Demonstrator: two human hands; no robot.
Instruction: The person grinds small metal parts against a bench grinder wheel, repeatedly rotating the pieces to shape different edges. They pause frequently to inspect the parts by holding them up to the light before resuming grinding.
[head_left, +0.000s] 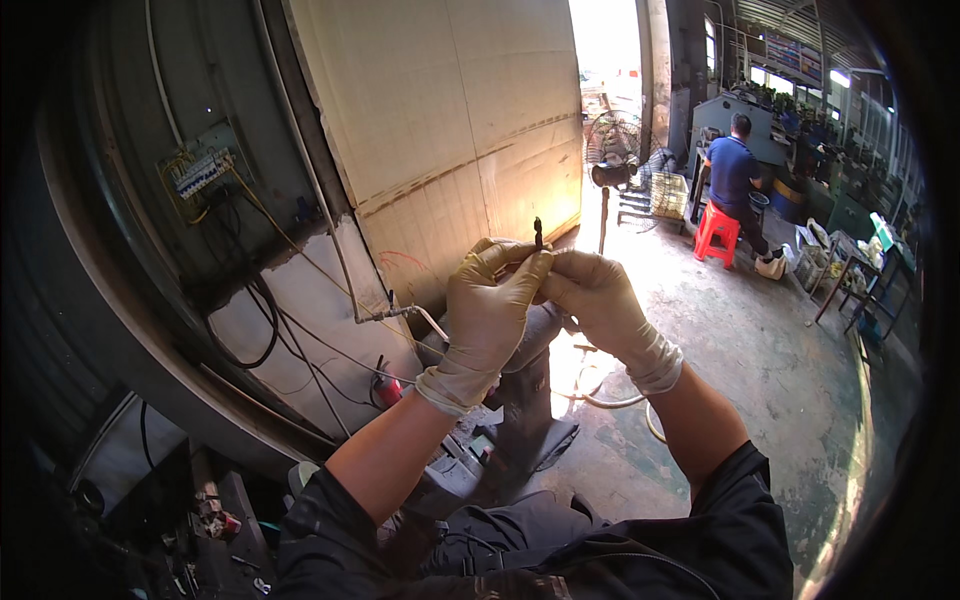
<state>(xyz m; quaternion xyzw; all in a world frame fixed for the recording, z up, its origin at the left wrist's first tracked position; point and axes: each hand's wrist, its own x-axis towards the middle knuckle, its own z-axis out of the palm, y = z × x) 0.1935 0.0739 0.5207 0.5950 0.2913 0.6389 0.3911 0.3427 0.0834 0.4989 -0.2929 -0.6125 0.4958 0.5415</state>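
Both my hands wear pale work gloves and meet in front of me at about the middle of the view. My left hand is closed, thumb and fingers pinching a short dark drill bit that stands upright. Its twisted tip shows above the glove; its lower part is hidden among the fingers. My right hand is closed too, its fingertips pressed against the left ones at the bit's base. Just below and behind the hands stands a grey rounded machine on a post, partly covered by them.
A fire extinguisher stands at the left wall, below a wired breaker panel. A hose loops on the floor. Farther off are a fan and a person in blue on a red stool. Tools lie lower left.
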